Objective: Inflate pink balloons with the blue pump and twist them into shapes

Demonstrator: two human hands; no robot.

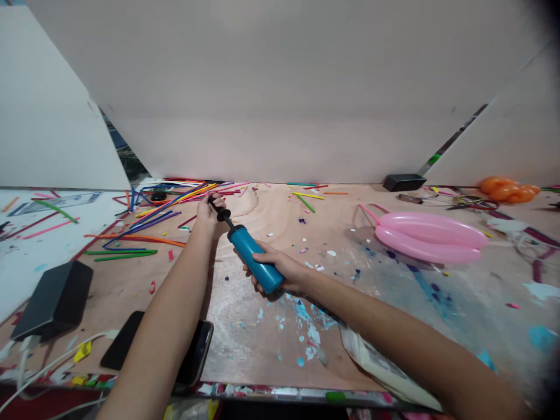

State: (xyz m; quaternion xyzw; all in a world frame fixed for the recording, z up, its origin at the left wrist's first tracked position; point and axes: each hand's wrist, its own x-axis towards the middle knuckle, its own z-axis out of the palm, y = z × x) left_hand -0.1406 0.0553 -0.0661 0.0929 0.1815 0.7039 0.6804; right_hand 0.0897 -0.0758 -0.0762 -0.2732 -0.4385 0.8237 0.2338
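A blue balloon hand pump (257,256) is held at a slant above the table, its black end pointing up and to the left. My left hand (210,210) is closed around the black handle at the far end. Wrapped about the blue barrel near its lower end is my right hand (275,265). A short dark rod shows between handle and barrel. To the right lies a pink inflated modelling balloon (431,233), folded into loops, with thin uninflated ends at its left. No balloon is visible on the pump.
Many uninflated modelling balloons (170,204) lie at the back left. A dark box (56,300) with a white cable and a phone (196,353) sit near the front left. An orange balloon shape (510,189), scissors (475,203) and a small black box (403,182) stand at the back right.
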